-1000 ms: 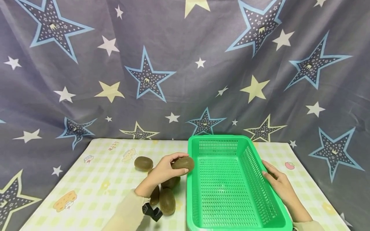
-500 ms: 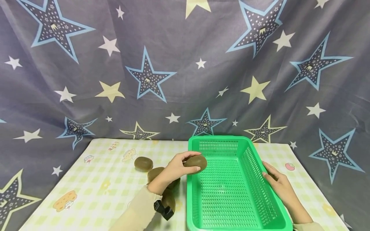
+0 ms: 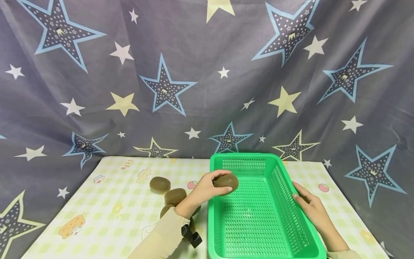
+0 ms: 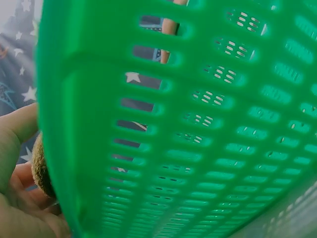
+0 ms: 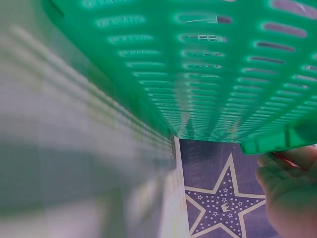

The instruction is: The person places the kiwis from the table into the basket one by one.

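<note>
My left hand [image 3: 205,187] holds a brown kiwi [image 3: 230,184] between thumb and fingers, just inside the left rim of a green plastic basket [image 3: 211,219]. In the left wrist view the fuzzy kiwi [image 4: 43,171] is partly hidden behind the basket wall [image 4: 74,124]. At the basket's right side, my right hand [image 3: 313,208] grips the rim, its fingertips at the edge; the right wrist view shows the fingers [image 5: 277,173] curled under that rim. Left of the basket lie several more kiwis [image 3: 160,184], some hidden beneath the left forearm.
The basket stands on a table with a checked, cartoon-printed cloth [image 3: 106,216]. Behind the table hangs a dark curtain [image 3: 200,46] with stars. A small black camera [image 3: 191,235] sits on the left wrist, over the kiwi pile.
My left hand has carried the kiwi to the right, from the basket's left rim to over its inside. The right hand and basket stay where they were.
</note>
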A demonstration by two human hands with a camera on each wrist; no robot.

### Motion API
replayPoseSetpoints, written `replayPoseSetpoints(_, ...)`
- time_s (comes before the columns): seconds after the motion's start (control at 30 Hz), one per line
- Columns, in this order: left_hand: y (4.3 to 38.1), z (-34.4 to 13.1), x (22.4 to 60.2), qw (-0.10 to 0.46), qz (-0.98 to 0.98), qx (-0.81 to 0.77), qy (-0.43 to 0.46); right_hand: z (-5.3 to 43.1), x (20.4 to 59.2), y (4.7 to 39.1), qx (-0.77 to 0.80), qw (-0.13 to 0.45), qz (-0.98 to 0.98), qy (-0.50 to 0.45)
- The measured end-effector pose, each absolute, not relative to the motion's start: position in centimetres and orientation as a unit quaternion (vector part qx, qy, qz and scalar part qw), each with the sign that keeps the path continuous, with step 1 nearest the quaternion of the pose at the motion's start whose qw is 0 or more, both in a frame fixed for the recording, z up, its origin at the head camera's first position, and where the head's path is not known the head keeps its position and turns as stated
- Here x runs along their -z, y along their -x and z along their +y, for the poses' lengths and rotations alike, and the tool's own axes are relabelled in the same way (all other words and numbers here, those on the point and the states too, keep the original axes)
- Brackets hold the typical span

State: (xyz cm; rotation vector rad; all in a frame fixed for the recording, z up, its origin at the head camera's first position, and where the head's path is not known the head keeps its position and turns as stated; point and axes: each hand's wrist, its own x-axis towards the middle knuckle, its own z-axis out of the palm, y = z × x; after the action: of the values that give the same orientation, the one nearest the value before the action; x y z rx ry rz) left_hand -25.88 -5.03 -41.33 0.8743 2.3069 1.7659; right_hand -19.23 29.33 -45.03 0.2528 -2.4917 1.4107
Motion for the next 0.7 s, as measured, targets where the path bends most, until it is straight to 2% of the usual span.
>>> replayPoseSetpoints(0.43, 26.4, -4.5, 42.0, 0.042, 0.768, -0.571, -0.288, 29.2, 45.1, 19.3, -0.493, 0.137, -0.854, -0.089)
replayPoseSetpoints(0.7, 24.3, -4.6, 38.9, 0.053, 0.768, -0.571, -0.285, 29.3, 45.1, 19.3, -0.496, 0.141, -0.852, -0.089)
